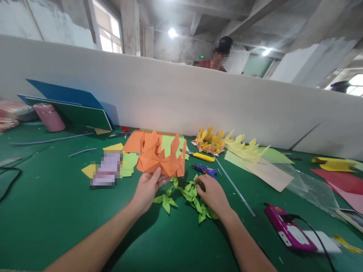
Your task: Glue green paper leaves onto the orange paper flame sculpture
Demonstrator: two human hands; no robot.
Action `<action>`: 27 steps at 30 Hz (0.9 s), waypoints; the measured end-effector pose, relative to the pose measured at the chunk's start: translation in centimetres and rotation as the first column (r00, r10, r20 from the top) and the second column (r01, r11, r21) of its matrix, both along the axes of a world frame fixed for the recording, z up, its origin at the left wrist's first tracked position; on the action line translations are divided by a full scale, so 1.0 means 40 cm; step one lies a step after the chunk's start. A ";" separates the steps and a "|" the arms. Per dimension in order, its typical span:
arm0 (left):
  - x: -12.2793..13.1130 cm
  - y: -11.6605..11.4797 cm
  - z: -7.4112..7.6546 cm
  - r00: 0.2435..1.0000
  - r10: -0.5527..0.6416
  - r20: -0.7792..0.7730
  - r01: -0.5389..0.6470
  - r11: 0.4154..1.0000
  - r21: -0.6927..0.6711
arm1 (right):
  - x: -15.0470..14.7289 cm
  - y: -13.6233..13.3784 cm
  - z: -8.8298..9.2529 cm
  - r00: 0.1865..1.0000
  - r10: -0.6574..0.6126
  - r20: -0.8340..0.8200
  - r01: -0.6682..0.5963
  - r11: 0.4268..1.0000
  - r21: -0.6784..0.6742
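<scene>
An orange folded-paper crown [161,162] with tall points is held up off the table by my left hand [149,189], thumb in front and fingers behind its lower edge. My right hand [212,192] is at a pile of green paper leaves [195,198], its fingers bent together over them; whether a leaf is pinched there I cannot make out. One green leaf cluster [167,202] lies between my hands. Just beyond the right hand are a blue glue gun [204,170] and a yellow utility knife [202,156].
A golden crown [210,141] and a pale yellow crown [245,147] stand by the white partition [170,94]. A phone [106,170] and coloured paper lie left. A purple power bank [289,228] with a cable sits right. A pink bottle [49,117] stands far left. Beyond the partition is a person.
</scene>
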State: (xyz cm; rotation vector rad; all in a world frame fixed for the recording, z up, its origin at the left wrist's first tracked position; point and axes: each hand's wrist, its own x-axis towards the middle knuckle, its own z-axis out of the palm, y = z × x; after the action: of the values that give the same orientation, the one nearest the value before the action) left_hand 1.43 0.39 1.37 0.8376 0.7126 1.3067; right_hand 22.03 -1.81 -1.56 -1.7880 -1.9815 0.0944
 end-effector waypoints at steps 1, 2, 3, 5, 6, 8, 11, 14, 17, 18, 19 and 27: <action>0.000 0.000 0.000 1.000 -0.004 0.000 0.004 1.000 0.006 | 0.001 0.000 -0.002 1.000 0.004 -0.006 -0.004 1.000 0.003; 0.000 -0.001 0.001 1.000 -0.007 0.000 0.007 1.000 0.010 | 0.002 0.000 -0.004 1.000 0.009 -0.013 -0.009 1.000 0.006; 0.000 -0.001 0.001 1.000 -0.009 0.001 0.009 1.000 0.014 | 0.004 0.000 -0.006 1.000 0.013 -0.021 -0.013 1.000 0.012; 0.000 -0.001 0.002 1.000 -0.006 0.005 0.006 1.000 0.017 | 0.006 -0.001 -0.006 0.998 0.025 -0.054 -0.023 0.999 0.047; 0.000 -0.001 0.001 1.000 -0.001 0.006 0.001 1.000 0.013 | 0.007 -0.002 -0.003 0.996 0.035 -0.081 -0.028 0.996 0.081; 0.000 0.000 0.000 1.000 0.009 0.007 -0.009 1.000 0.006 | 0.005 -0.006 0.007 0.987 0.060 -0.152 -0.031 0.982 0.184; 0.002 -0.001 -0.002 1.000 0.010 -0.001 -0.010 1.000 0.006 | -0.012 -0.020 0.034 0.962 0.108 -0.250 -0.002 0.922 0.388; 0.003 -0.004 0.000 1.000 0.003 0.000 -0.003 1.000 0.018 | -0.048 -0.034 0.067 0.940 0.206 -0.271 -0.021 0.830 0.558; 0.004 -0.007 0.004 1.000 -0.005 0.024 0.004 0.999 0.032 | -0.092 -0.038 0.096 0.924 0.348 -0.158 -0.181 0.763 0.621; 0.004 -0.007 0.004 1.000 -0.006 0.030 0.005 0.999 0.036 | -0.106 -0.035 0.104 0.915 0.383 -0.125 -0.227 0.747 0.625; 0.004 -0.008 0.005 0.999 -0.006 0.034 0.004 0.999 0.039 | -0.118 -0.031 0.110 0.907 0.408 -0.099 -0.261 0.733 0.628; 0.004 -0.011 0.007 0.996 -0.006 0.093 0.007 1.000 -0.011 | -0.173 0.004 0.104 0.905 0.424 -0.027 -0.298 0.678 0.672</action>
State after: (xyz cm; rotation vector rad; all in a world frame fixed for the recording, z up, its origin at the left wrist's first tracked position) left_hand 1.59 -0.04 1.65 0.7643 0.6425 1.3265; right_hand 15.12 -1.65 2.59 -0.8853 -1.8812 -0.2793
